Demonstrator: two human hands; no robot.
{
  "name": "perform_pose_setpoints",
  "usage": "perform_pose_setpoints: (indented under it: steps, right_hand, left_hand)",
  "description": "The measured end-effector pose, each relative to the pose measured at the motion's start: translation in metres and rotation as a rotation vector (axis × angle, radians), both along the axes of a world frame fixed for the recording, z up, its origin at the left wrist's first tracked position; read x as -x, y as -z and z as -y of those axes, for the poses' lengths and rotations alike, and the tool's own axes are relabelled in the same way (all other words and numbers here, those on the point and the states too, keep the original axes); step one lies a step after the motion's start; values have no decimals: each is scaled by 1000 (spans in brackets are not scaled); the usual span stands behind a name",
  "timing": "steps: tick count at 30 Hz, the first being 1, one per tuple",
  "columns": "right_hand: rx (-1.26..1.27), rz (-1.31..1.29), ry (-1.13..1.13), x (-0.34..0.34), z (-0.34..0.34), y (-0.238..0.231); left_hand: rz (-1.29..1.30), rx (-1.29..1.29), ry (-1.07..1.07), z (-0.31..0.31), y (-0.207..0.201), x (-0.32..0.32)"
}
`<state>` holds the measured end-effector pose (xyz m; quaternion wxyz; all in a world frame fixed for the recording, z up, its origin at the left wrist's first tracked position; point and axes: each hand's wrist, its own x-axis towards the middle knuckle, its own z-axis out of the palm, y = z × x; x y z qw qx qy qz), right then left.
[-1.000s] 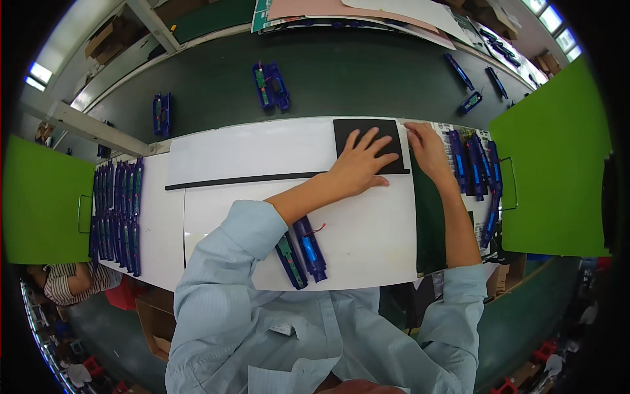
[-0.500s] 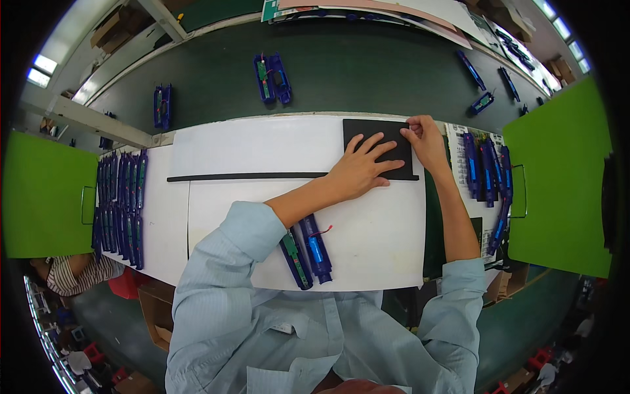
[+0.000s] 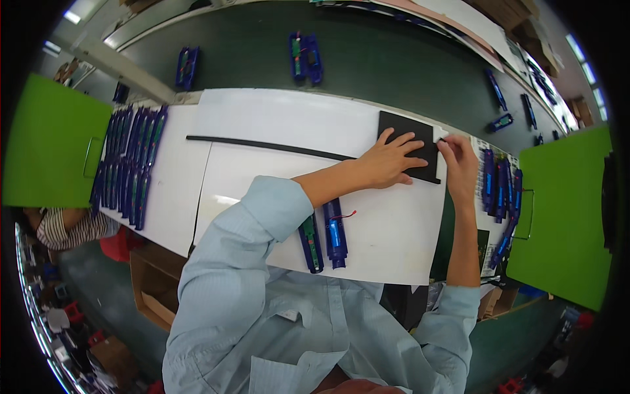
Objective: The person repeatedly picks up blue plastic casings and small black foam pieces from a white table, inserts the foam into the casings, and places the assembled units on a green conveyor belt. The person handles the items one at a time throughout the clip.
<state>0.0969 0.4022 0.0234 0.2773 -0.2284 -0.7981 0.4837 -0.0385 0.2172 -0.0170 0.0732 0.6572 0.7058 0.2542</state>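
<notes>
My left hand (image 3: 397, 159) lies flat with fingers spread on a square black sheet (image 3: 425, 130), pressing it to the white board. Just past the sheet's right edge, my right hand (image 3: 461, 164) has thumb and forefinger pinched on a small black piece (image 3: 441, 140); its exact kind is too small to make out. A long thin black strip (image 3: 262, 145) runs along the board to the sheet's lower edge, passing under my left hand. Below my left forearm rest two blue casing halves, one with a green circuit board (image 3: 312, 244), the other with a light-blue part and red wire (image 3: 336, 235).
Rows of blue casings (image 3: 134, 148) stand at the left, before a green panel (image 3: 52, 141). More blue casings (image 3: 502, 187) lie at the right beside another green panel (image 3: 567, 213). Beyond the white board (image 3: 367, 256), a dark green bench (image 3: 243, 59) carries further casings. A person in stripes (image 3: 72, 228) sits at far left.
My right hand has drawn slightly away from the black sheet's upper right corner, with a small black piece now showing at its fingertips. My left hand stays on the sheet; the whole view has tilted.
</notes>
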Motion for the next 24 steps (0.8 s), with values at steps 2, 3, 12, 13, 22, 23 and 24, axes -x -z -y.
perform_pose_setpoints:
  steps: [2, 3, 12, 13, 22, 23, 24]
  right_hand:
    - [205, 74, -29, -24, 24, -24]
    - [307, 58, -120, -37, 32, -20]
    - [559, 395, -598, -53, 160, 2]
    - [541, 416, -621, -49, 168, -2]
    - [436, 426, -548, -37, 190, -5]
    - [428, 426, -542, -37, 191, -4]
    - [409, 413, -532, -38, 192, -2]
  left_hand:
    - [57, -115, -63, 19, -26, -8]
    - [55, -111, -113, 45, -46, -15]
    - [-95, 3, -271, 229, -48, -142]
    - [-82, 4, -284, 231, -45, -144]
    - [-47, -7, -319, 233, -34, -149]
    - [-45, -10, -321, 233, -34, -148]
    - [-42, -12, -323, 233, -34, -148]
